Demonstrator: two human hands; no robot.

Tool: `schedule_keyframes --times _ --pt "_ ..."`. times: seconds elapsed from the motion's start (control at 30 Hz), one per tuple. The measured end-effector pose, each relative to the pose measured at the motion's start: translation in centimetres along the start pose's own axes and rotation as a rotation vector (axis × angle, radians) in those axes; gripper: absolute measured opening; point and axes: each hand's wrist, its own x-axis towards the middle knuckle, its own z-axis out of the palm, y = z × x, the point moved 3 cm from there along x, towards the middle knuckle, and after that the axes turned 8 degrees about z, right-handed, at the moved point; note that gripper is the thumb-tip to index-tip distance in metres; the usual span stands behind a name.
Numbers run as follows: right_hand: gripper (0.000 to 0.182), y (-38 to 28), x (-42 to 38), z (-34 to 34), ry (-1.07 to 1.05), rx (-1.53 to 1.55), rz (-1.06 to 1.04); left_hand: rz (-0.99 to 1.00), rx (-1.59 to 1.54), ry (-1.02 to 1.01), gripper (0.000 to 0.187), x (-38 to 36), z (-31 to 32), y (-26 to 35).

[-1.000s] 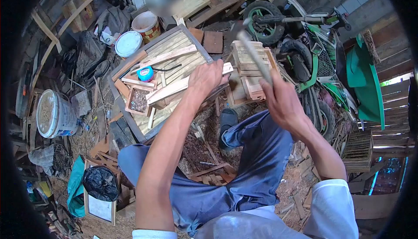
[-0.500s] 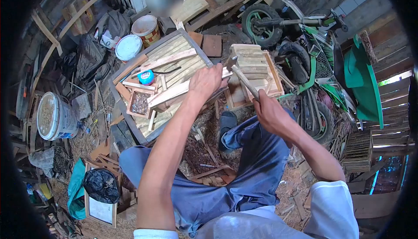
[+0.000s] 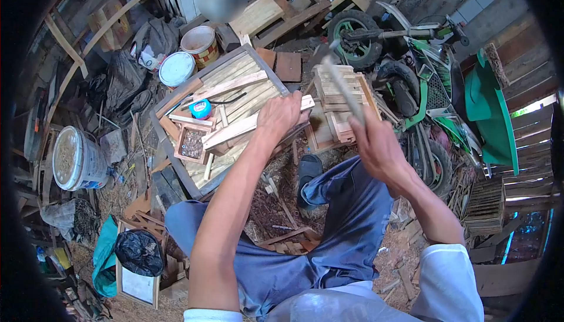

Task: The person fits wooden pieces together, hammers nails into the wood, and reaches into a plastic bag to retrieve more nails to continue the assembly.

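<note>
The single head view looks forward and steeply down from above the seated wearer's lap (image 3: 305, 269), taking in both forearms nearby, the slatted worktable (image 3: 249, 69) ahead and the motorbike (image 3: 420, 81) far right.

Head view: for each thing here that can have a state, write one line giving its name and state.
Hammer: raised, motion-blurred, in the right hand
Wooden strip: gripped by the left hand
Small box: open, small pieces inside
Tape measure: lying on the slatted tabletop
Black bag: crumpled
</note>
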Motion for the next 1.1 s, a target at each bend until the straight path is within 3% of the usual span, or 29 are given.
schedule_keyframes --times 0.07,0.17,0.2,0.3,0.43,0.47,0.5,0.57,0.67,0.77,0.9,0.93,1.07,1.1 --pt "0.022 -0.6 -0.4 0.0 0.101 0.153 -0.009 0.025 -0.011 0.017 0.037 0.0 0.5 -0.2" --pt "0.021 5.6 0.4 4.2 -0.078 -0.201 -0.195 0.013 0.012 0.000 0.038 0.1 0.2 -0.3" --pt "0.025 5.8 0.7 4.2 -0.006 -0.182 -0.227 -0.001 0.029 -0.029 0.038 0.0 0.0 -0.1" --pt "0.024 1.3 0.5 0.8 -0.058 -0.057 0.001 -0.020 0.025 -0.031 0.038 0.0 -0.1 0.0" --pt "0.021 0.6 0.0 1.2 0.086 0.040 -0.008 -0.010 -0.020 0.010 0.038 -0.2 0.7 -0.2" --pt "0.020 4.6 0.2 3.9 0.061 -0.570 -0.448 -0.007 -0.028 0.020 0.038 -0.1 0.6 -0.4" --pt "0.020 4.7 0.0 4.0 -0.125 -0.196 -0.085 -0.028 -0.024 -0.009 0.038 -0.1 0.2 -0.3" --pt "0.020 3.9 -0.2 2.9 -0.110 -0.185 -0.177 -0.070 -0.017 -0.072 0.038 -0.1 -0.2 0.1" --pt "0.021 -0.4 -0.5 0.3 -0.041 -0.024 0.024 -0.027 -0.023 -0.048 0.040 -0.1 0.2 -0.2" --pt "0.021 -0.4 -0.7 1.0 0.065 0.171 0.090 -0.035 -0.036 -0.039 0.040 -0.1 0.5 0.0" --pt "0.022 4.5 0.5 3.8 -0.088 -0.148 -0.114 -0.028 -0.010 -0.013 0.039 0.2 -0.3 0.0" --pt "0.022 3.3 0.6 2.8 -0.143 -0.140 0.016 -0.026 -0.016 -0.005 0.038 0.3 -0.3 -0.1" --pt "0.022 -0.5 -0.4 0.2 0.028 0.039 0.017 -0.052 -0.016 -0.033 0.038 0.2 0.5 -0.1" --pt "0.022 0.2 -0.4 0.7 -0.011 0.014 0.013 -0.067 -0.016 -0.037 0.039 0.2 0.6 -0.1"
